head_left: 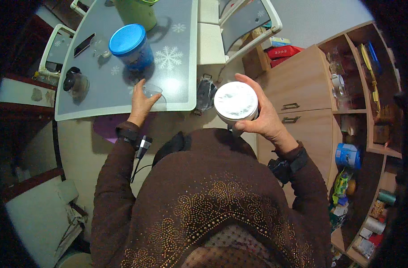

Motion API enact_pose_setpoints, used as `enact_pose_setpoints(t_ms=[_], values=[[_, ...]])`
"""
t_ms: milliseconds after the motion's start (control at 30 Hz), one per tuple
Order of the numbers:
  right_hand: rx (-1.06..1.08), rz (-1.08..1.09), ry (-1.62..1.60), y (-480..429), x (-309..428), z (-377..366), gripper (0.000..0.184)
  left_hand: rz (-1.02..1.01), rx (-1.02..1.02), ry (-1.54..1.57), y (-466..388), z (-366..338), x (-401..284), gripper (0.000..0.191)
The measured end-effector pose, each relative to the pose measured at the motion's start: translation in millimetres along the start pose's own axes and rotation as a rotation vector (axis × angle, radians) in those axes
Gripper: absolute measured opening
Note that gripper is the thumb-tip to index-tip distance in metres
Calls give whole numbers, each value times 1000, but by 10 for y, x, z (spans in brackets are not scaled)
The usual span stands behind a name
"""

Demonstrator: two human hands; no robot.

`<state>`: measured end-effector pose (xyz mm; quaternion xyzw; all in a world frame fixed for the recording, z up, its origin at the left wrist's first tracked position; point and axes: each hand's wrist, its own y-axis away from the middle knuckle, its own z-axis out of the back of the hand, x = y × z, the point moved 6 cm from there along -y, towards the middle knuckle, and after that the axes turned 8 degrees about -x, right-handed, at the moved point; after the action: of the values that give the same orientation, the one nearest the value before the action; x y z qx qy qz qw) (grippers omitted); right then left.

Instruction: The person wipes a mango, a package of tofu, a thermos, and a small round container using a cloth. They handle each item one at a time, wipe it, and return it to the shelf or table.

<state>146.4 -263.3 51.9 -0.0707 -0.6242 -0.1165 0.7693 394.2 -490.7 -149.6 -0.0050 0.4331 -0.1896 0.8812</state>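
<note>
My right hand (266, 117) is wrapped around a round jar with a white top (235, 100), held up in front of my body beyond the table's edge. At the near edge of the table (177, 88), my left hand (143, 104) has its thumb and fingers around a clear round lid or shallow cup (153, 89). Its see-through body makes the exact shape hard to tell. Just beyond that hand stands a blue tub with a blue lid (131, 45).
A green bin (136, 13), a phone (84, 45), a clear glass vessel (99, 47) and a dark-lidded glass pot (77, 83) are on the table. Chairs (247, 30) flank it. To the right are a wooden cabinet (297, 83) and crowded shelves (354, 112).
</note>
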Motion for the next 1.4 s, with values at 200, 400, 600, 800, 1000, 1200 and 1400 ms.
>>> enact_pose_setpoints(t_ms=[200,400,600,800,1000,1200,1400], values=[[-26,-61,-60,-50,-24,-44,98,-133,-121,-370,16,142,-151,80],[-12,-61,-79,-57,-10,-64,91,-215,59,-611,-42,60,-240,70],[-7,-29,-79,-116,38,-92,91,-273,70,-627,-165,-201,-199,85],[-38,11,-71,-157,81,-80,86,-201,153,-573,-155,-217,-395,89],[-88,-66,-149,-216,16,-71,86,-200,375,637,103,90,-1794,62],[-102,13,-103,-255,57,-112,90,-327,503,822,311,323,-2626,43],[-118,5,-119,-229,100,-127,85,-521,343,691,330,385,-2727,28]])
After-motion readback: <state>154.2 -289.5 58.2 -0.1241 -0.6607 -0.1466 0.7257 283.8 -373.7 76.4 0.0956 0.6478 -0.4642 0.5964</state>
